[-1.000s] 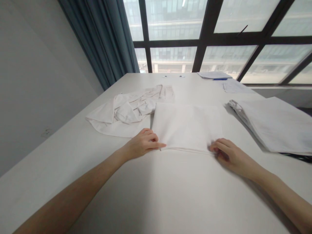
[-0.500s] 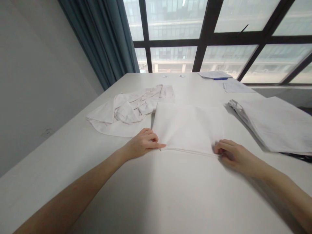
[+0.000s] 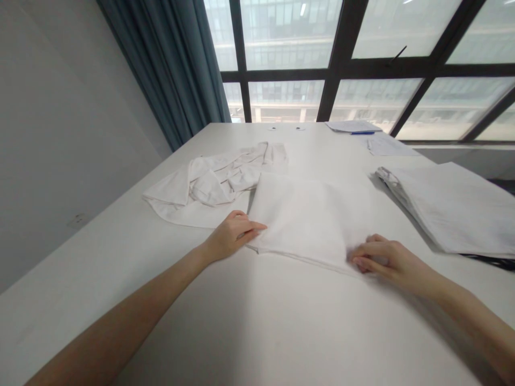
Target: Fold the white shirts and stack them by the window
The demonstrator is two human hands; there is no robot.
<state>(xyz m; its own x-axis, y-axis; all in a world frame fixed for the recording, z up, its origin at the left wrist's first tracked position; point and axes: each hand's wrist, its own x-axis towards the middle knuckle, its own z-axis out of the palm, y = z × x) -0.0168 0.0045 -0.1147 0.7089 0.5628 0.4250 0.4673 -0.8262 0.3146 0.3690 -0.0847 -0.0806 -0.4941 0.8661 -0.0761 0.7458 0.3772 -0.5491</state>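
A folded white cloth (image 3: 308,217) lies flat on the white table (image 3: 257,321) in front of me. My left hand (image 3: 231,236) pinches its near left corner with curled fingers. At the near right corner my right hand (image 3: 382,260) grips the edge, fingers closed on the fabric. The near edge now lies slanted, lower on the right.
A crumpled white garment (image 3: 209,185) lies behind and left of the cloth. A stack of folded white cloths (image 3: 450,206) sits at the right. Papers (image 3: 352,126) and a blue pen (image 3: 362,133) lie at the far edge by the window. A blue curtain (image 3: 173,64) hangs at the left.
Both hands have shifted with the cloth: the left corner moved slightly away, the right hand came nearer, so the near edge turned from level to slanted.
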